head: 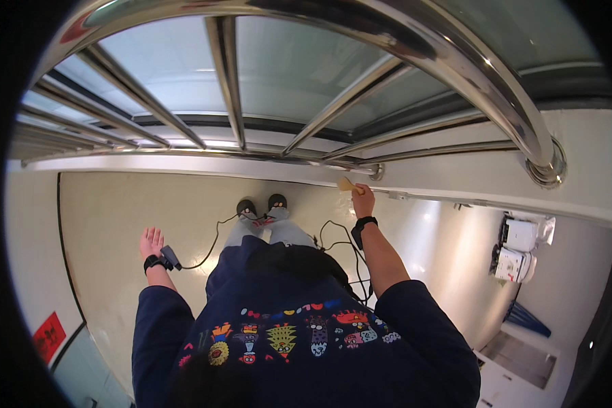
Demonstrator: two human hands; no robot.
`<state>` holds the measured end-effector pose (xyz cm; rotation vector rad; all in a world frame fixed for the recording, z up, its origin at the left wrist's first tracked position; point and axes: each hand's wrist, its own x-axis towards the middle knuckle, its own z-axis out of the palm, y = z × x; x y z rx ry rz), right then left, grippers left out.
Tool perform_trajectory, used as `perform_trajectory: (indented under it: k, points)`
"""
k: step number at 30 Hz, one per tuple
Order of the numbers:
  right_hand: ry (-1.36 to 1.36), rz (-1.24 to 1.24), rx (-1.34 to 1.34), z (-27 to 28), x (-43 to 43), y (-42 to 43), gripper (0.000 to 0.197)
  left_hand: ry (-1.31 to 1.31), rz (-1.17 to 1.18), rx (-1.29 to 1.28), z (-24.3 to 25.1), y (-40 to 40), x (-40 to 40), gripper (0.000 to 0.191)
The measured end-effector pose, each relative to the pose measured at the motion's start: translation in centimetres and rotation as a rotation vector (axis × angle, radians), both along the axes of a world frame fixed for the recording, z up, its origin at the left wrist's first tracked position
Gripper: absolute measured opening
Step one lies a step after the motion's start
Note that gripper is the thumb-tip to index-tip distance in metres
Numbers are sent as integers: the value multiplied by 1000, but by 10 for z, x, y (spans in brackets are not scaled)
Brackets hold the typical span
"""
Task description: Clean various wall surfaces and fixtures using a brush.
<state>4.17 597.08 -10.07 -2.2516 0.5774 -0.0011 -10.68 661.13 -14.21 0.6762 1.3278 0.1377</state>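
Observation:
My right hand [363, 199] grips a small tan brush [345, 184], its wide end pointing left. The brush is close to the white ledge [285, 175] under a stainless steel railing [234, 92], near the right end of the lower rail [265, 155]. I cannot tell whether it touches the ledge. Over the floor on the left, my left hand [152, 243] is empty with its fingers extended. A black strap with a dark grey device [170, 257] sits on the left wrist, and a cable runs from it towards my body. Another black strap [363, 229] is around the right wrist.
A thick curved handrail [387, 25] passes close in front. Glossy pale floor [117, 209] lies under my shoes [277, 201]. Black cable loops [336, 242] hang at my right side. White machines or boxes [515, 252] stand further right. A red paper [49, 336] is at lower left.

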Motion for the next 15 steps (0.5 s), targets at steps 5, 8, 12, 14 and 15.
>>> perform_trajectory:
  k: [5, 8, 12, 14, 15]
  points:
    - [69, -107, 361, -12, 9, 13, 23, -81, -189, 109, 51, -31, 39, 41]
    - [51, -151, 358, -26, 13, 10, 21, -105, -406, 292, 97, -68, 94, 36]
    - [44, -193, 312, -31, 21, 10, 22, -266, -760, 461, 162, -131, 163, 31]
    - [67, -199, 310, -31, 22, 10, 22, -347, -866, 508, 171, -152, 185, 26]
    - [93, -199, 296, -31, 23, 10, 22, -417, -919, 537, 172, -159, 191, 25]
